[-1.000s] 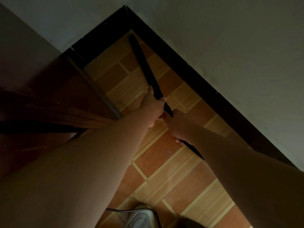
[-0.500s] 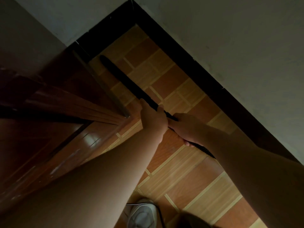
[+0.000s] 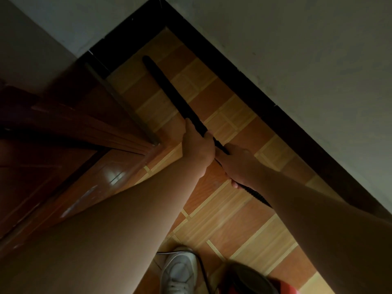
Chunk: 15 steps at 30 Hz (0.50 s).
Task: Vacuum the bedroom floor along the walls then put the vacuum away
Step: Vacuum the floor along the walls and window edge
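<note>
Tiled floor (image 3: 233, 225), left hand (image 3: 199, 145), right hand (image 3: 238, 164) gripping black wand (image 3: 167, 85)

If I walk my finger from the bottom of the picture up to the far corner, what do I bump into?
White shoe → right hand → left hand, both gripping the vacuum tube → the tube's far end → black skirting board → grey wall.

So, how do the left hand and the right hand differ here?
The left hand grips the smooth black wand further forward; the right hand grips just behind, where the ribbed hose begins. The left hand is nearer the wooden door, the right hand nearer the dark skirting. Both grip with curled fingers.
</note>
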Motion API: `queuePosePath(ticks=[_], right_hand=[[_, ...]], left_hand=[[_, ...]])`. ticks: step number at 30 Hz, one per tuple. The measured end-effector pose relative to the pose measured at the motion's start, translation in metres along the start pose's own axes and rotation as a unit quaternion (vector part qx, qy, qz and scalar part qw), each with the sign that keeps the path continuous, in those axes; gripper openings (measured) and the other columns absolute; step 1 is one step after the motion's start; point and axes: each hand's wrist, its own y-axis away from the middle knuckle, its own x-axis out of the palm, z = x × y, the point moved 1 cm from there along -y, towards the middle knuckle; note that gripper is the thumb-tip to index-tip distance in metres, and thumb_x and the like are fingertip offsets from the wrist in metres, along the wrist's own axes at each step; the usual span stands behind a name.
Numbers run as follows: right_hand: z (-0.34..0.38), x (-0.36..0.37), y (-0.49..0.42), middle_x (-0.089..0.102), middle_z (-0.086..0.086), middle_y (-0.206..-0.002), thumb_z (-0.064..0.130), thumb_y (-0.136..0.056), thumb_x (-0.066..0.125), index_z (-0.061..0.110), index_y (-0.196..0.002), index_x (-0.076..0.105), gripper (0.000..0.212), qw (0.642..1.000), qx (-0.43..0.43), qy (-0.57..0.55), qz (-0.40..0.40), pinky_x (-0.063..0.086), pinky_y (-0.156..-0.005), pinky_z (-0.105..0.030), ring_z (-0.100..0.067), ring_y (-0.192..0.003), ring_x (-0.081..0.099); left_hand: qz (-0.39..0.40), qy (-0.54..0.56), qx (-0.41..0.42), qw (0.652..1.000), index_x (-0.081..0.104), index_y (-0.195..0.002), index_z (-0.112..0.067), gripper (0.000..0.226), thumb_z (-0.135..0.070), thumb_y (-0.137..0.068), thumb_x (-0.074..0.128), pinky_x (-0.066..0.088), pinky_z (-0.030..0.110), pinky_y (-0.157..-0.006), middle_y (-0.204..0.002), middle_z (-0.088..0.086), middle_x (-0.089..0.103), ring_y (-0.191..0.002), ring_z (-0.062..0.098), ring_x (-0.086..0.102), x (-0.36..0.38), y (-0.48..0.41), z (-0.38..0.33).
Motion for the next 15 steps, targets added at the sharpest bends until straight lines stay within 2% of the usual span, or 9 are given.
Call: queuePosePath(ticks=[3,7,15], right_hand=[[-0.014,-0.009,0.011,0.067,-0.014,-0.078,0.058,-0.102,0.041,0.02,-0.106,0.058,0.041,1.0,0.018,-0.018,-0.017,0.046,-0.044,-0.028,-0.022,-0.048,0.059],[-0.032,-0.025,0.021,0.068,-0.015,-0.079,0.059,-0.102,0.041,0.018,-0.109,0.056,0.044,0.998,0.041,-0.037,-0.034,0.045,-0.044,-0.028,-0.023,-0.049,0.058],[-0.065,-0.043,0.028,0.063,-0.007,-0.074,0.065,-0.099,0.042,0.026,-0.102,0.057,0.041,0.996,0.041,-0.066,-0.031,0.048,-0.048,-0.032,-0.021,-0.051,0.057]], left_hand=[[0.039,-0.023,0.003,0.999,0.026,-0.156,-0.042,0.066,-0.02,-0.102,0.058,0.06,0.054,-0.091,-0.141,0.005,0.058,-0.117,0.029,0.066,0.016,0.009,-0.003],[0.072,-0.063,0.008,0.995,0.025,-0.157,-0.043,0.068,-0.022,-0.102,0.059,0.061,0.052,-0.09,-0.144,0.004,0.057,-0.119,0.029,0.065,0.041,0.021,-0.008],[0.079,-0.064,-0.031,0.994,0.033,-0.153,-0.033,0.056,-0.014,-0.105,0.055,0.066,0.042,-0.068,-0.131,0.005,0.057,-0.104,0.024,0.067,0.072,0.04,-0.012]])
